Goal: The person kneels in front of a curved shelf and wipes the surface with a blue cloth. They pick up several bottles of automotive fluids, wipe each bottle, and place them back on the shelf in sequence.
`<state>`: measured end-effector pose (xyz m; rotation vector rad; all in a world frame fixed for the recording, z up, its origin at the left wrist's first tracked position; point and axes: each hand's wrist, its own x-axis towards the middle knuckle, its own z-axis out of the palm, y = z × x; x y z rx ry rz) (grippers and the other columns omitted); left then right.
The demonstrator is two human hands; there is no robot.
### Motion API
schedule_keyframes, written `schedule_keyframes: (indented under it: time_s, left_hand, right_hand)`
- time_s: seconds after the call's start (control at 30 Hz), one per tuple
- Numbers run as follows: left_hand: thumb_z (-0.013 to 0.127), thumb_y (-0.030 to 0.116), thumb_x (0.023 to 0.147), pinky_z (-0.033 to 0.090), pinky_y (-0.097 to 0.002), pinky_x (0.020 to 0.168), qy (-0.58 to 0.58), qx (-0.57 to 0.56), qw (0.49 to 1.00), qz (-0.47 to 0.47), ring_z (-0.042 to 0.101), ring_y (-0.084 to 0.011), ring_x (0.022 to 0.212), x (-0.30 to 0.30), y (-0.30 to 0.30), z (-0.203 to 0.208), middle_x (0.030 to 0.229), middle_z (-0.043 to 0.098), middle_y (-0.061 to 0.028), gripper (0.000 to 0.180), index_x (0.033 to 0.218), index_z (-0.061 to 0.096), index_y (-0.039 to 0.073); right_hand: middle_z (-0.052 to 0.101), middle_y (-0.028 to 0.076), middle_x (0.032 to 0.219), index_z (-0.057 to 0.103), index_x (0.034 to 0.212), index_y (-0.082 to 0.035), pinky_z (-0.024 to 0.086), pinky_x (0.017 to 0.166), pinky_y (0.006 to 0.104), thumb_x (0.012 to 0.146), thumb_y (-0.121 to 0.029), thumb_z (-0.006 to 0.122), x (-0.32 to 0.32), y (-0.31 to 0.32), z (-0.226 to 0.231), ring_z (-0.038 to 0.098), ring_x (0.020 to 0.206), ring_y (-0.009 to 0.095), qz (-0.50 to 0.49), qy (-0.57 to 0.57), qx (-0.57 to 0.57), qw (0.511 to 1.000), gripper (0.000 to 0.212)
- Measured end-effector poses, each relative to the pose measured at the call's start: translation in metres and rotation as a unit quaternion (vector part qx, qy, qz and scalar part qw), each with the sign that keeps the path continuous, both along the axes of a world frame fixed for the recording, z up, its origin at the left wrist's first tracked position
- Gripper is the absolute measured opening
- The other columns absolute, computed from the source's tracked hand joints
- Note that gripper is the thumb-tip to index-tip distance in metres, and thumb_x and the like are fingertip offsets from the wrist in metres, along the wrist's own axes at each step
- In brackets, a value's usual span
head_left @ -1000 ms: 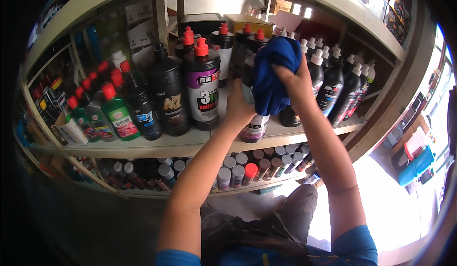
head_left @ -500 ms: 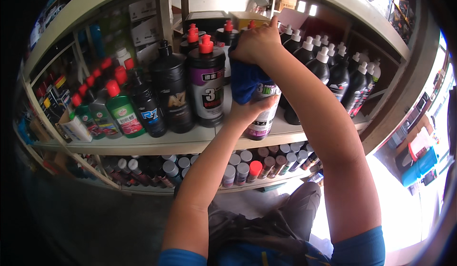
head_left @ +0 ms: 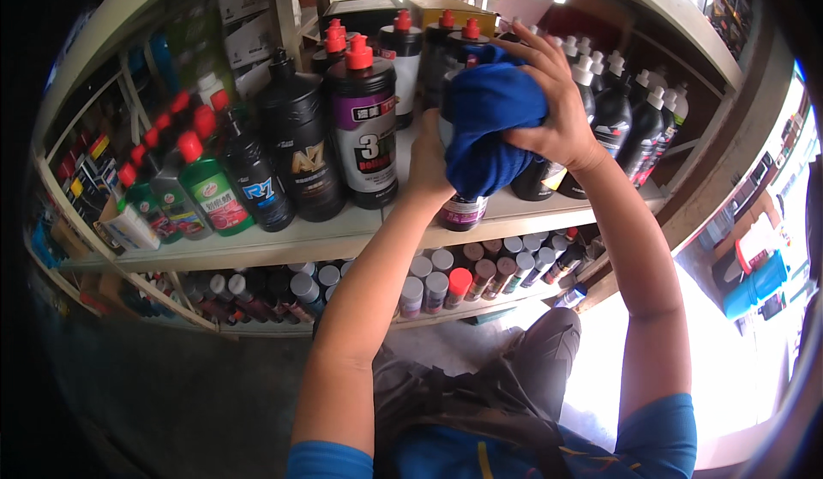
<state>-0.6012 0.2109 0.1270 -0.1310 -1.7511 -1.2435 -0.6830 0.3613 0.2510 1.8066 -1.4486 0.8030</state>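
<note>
A blue cloth (head_left: 493,119) is bunched in my right hand (head_left: 555,97), its fingers curled over the top and side of the bundle. It presses on a dark bottle (head_left: 465,215) with a purple band near the base, standing near the shelf's front edge. The cloth hides most of that bottle's front. My left hand (head_left: 431,157) grips the bottle's left side, fingers mostly hidden behind it. Just left stands a large black bottle (head_left: 364,132) with a red cap and a purple-and-silver label, and beyond it a black bottle (head_left: 304,144) with gold lettering.
Green bottles (head_left: 214,189) with red caps crowd the shelf's left part. Several black bottles (head_left: 613,123) with white caps stand at the right. The shelf board (head_left: 343,243) runs across in front. Cans (head_left: 435,289) fill the lower shelf. A blue container (head_left: 756,286) is far right.
My right hand and the cloth have moved from the bottle's top down over its front and right side. My left hand has shifted up its left side. The view has tilted slightly.
</note>
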Motion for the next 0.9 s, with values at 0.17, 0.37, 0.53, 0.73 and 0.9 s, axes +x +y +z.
schedule_keyframes:
  time_s: [0.17,0.37,0.53,0.73,0.9]
  left_hand:
    - [0.085,0.02,0.063,0.052,-0.0333,0.079,-0.016,0.052,0.998,0.023,0.065,-0.0211,0.087,0.009,0.007,-0.001,0.098,0.066,-0.0166,0.068,0.115,0.046,-0.002]
    - [0.082,0.023,0.069,0.05,-0.0333,0.082,0.014,0.025,0.999,0.041,0.063,-0.0196,0.093,0.013,0.004,0.005,0.104,0.065,-0.0157,0.066,0.119,0.046,-0.001]
    - [0.078,0.019,0.076,0.048,-0.0328,0.088,-0.07,0.02,0.995,0.073,0.06,-0.018,0.101,0.014,0.013,0.004,0.112,0.062,-0.0144,0.061,0.124,0.045,-0.001]
    - [0.084,0.042,0.066,0.049,-0.0388,0.086,-0.041,-0.01,0.966,0.256,0.062,-0.0274,0.097,-0.002,0.033,0.002,0.108,0.061,-0.0187,0.087,0.125,0.04,-0.005]
    - [0.083,0.045,0.064,0.045,-0.0449,0.088,0.034,-0.118,0.913,0.388,0.056,-0.037,0.101,-0.023,0.027,-0.016,0.112,0.054,-0.0243,0.096,0.128,0.035,-0.008]
  right_hand:
    - [0.066,0.01,0.104,0.058,0.118,0.003,0.051,0.087,0.032,0.081,-0.026,0.069,-0.03,-0.013,-0.024,0.064,0.092,0.018,0.164,-0.616,0.039,0.77,0.048]
    - [0.065,0.009,0.105,0.053,0.123,0.002,0.05,0.09,0.0312,0.082,-0.023,0.069,-0.023,-0.026,-0.038,0.064,0.095,0.017,0.274,-0.677,0.04,0.682,0.05]
    - [0.064,0.011,0.109,0.052,0.124,0.003,0.049,0.091,0.031,0.074,-0.015,0.072,-0.007,0.038,-0.108,0.063,0.097,0.018,0.233,-0.604,0.018,0.762,0.057]
    - [0.066,0.012,0.105,0.052,0.123,0.004,0.052,0.087,0.0332,0.071,-0.014,0.071,0.032,0.106,-0.266,0.065,0.093,0.019,0.208,-0.775,-0.038,0.595,0.059]
    - [0.066,0.014,0.099,0.053,0.121,0.004,0.054,0.082,0.0362,0.078,-0.016,0.065,0.034,0.135,-0.405,0.066,0.09,0.025,0.07,-0.906,-0.034,0.415,0.048]
